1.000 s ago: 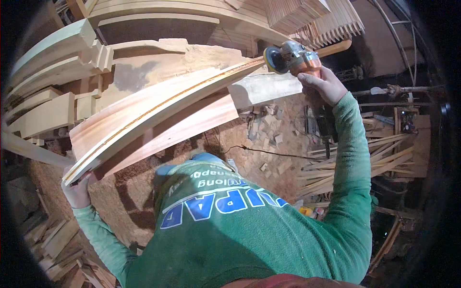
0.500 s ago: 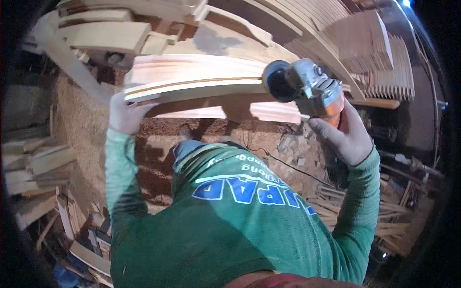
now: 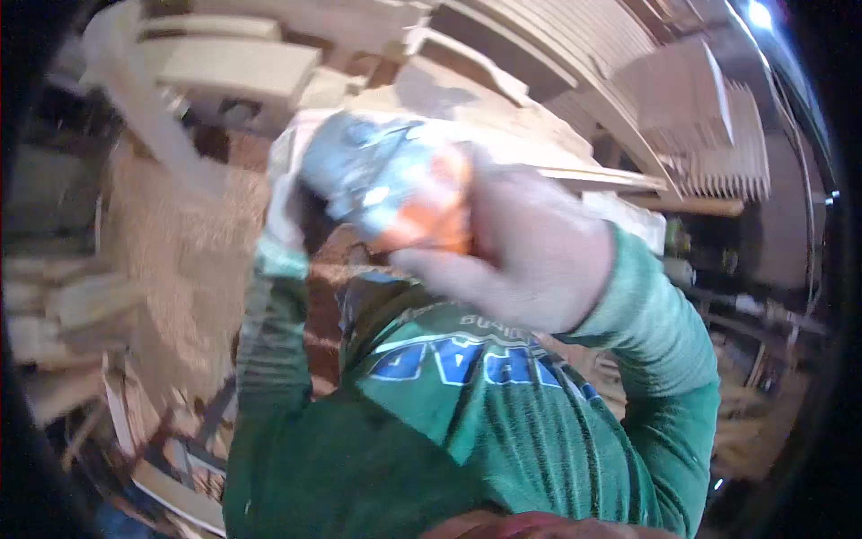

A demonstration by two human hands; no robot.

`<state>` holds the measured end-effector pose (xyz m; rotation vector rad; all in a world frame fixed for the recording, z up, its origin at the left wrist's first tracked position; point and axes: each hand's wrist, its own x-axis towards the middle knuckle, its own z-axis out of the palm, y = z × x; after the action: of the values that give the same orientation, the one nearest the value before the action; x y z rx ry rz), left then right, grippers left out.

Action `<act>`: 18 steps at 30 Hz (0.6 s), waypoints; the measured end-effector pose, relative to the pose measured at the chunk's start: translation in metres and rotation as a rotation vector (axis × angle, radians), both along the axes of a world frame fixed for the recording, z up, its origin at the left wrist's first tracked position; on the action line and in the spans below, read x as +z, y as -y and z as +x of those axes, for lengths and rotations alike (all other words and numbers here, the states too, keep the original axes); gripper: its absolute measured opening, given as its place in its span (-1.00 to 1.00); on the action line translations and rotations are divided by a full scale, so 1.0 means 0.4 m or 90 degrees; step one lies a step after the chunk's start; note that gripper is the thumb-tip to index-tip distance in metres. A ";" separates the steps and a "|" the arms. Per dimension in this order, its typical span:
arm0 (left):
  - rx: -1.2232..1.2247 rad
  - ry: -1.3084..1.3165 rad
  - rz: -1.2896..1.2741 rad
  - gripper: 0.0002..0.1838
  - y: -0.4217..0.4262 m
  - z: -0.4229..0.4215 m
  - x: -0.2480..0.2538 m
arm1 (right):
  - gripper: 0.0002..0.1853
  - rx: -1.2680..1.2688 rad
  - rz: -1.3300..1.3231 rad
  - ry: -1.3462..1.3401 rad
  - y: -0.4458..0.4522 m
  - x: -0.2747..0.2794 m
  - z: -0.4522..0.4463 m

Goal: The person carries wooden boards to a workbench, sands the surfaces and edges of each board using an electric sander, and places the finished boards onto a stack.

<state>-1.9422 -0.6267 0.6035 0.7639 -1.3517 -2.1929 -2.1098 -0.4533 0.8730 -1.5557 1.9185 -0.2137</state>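
Observation:
My right hand (image 3: 548, 242) is wrapped around an angle grinder (image 3: 422, 207) with an orange body and a metal head, blurred by motion. The grinder sits over the left part of a long pale wooden board (image 3: 620, 178), and its disc is hard to make out. At the board's left end is my left hand (image 3: 285, 202), closed on that end, its fingers partly covered by the grinder. Whether the disc touches the wood cannot be seen.
Stacked, evenly cut wooden pieces (image 3: 687, 99) stand at the upper right. More cut lumber (image 3: 233, 67) lies at the upper left, above a floor strewn with sawdust (image 3: 180, 269). Wood offcuts (image 3: 72, 301) are piled at the far left.
My right hand has swept the grinder from the board's right end to its left part. My left hand and the board's left end have shifted slightly right in view.

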 end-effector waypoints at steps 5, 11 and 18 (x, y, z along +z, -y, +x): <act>-0.014 0.072 -0.284 -0.73 -0.007 0.014 0.064 | -0.31 -0.046 -0.129 0.031 -0.072 -0.015 -0.038; -0.018 0.199 -0.462 -0.57 -0.032 0.002 0.093 | -0.30 -0.287 -0.010 0.006 -0.292 0.009 -0.200; 0.011 0.203 -0.471 -0.56 -0.023 0.027 0.081 | -0.40 -0.534 -0.092 0.100 -0.626 -0.009 -0.451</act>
<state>-1.9314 -0.6173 0.6360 0.8252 -2.1079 -1.3984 -2.2902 -0.2028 0.8694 -0.6929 2.3503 -0.8118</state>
